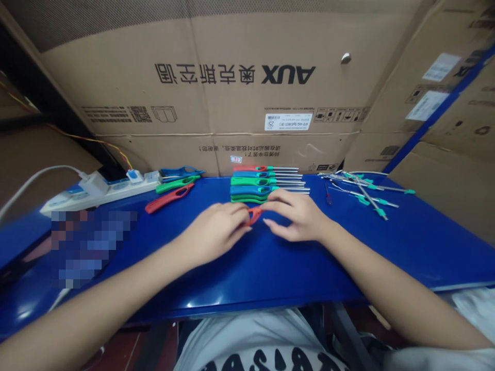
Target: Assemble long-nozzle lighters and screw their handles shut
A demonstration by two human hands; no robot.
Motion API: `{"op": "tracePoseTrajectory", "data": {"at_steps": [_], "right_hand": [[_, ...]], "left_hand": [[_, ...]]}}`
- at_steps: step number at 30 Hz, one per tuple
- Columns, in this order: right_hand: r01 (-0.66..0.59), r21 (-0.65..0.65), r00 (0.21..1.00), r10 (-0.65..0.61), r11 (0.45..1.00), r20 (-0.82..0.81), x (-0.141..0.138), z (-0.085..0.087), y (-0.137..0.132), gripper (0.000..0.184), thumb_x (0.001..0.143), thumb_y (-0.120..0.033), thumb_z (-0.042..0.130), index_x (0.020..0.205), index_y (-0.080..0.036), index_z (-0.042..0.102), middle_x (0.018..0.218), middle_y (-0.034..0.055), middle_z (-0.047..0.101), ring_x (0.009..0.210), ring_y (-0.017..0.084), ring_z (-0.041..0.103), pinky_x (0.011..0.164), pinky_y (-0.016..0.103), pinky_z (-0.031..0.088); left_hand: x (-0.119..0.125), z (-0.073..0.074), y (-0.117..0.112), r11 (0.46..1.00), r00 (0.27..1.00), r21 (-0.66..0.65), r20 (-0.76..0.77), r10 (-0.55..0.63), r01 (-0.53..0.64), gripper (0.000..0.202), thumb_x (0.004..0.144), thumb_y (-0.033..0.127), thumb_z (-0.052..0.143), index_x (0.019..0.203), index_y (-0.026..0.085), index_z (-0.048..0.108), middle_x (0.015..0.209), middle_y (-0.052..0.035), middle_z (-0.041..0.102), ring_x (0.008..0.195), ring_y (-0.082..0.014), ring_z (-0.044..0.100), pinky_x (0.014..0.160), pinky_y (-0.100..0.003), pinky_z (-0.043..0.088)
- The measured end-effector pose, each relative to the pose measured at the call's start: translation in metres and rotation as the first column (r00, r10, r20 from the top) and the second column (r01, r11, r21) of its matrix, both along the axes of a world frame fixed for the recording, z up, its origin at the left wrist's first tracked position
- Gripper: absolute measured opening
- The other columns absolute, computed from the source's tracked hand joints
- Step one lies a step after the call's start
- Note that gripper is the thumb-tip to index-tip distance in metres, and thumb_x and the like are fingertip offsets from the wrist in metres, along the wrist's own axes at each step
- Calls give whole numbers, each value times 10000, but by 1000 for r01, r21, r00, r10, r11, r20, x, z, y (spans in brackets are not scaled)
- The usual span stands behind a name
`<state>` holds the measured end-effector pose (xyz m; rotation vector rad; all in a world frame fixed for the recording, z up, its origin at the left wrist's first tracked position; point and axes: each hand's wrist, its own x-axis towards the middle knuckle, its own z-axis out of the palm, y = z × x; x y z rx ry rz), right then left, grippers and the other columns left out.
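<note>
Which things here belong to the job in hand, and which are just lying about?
Likely part of the job:
- red handle in the left hand
- row of handles with metal tubes
- loose handles, left
- loose metal tubes, right

Seemingly just around:
- power strip
- white plug
- cardboard behind

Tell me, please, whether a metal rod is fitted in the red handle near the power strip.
Not fitted: the red handle shows none, while metal rods jut from the grouped handles.

red handle (255, 210): smooth plastic; rods (288, 170): shiny metal; table (232, 278): glossy; carton wall (224, 103): matt cardboard; shirt (247, 332): cloth
</note>
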<state>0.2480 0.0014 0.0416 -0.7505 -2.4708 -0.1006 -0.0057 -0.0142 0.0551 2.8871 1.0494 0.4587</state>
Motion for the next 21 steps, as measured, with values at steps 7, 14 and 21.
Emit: {"op": "tracePoseTrajectory", "data": {"at_steps": [7,14,21], "right_hand": [[-56,-201,975,97,978,201,-2,-12,2,122,882,-283,620,974,-204,640,1070,76,627,825,177,602,658,276,413],[67,-384,967,35,921,252,16,-10,12,62,875,-236,651,912,-200,616,956,26,629,796,156,583,669,256,381],[83,-526,991,-13,846,136,31,-13,22,254,904,-444,686,896,-196,636,875,26,665,734,147,562,639,253,390]], "left_hand": [[13,-38,5,978,992,-191,109,-70,90,131,1017,325,565,1065,212,611,1081,-60,703,1026,-230,671,893,-351,524],[-5,-40,16,959,990,-285,135,42,-2,416,902,243,697,1300,244,578,1240,-74,692,1122,-266,656,955,-408,533],[-13,-43,30,917,950,-399,279,140,-18,459,782,313,789,1210,217,652,1065,-70,729,948,-236,700,855,-386,574]]}}
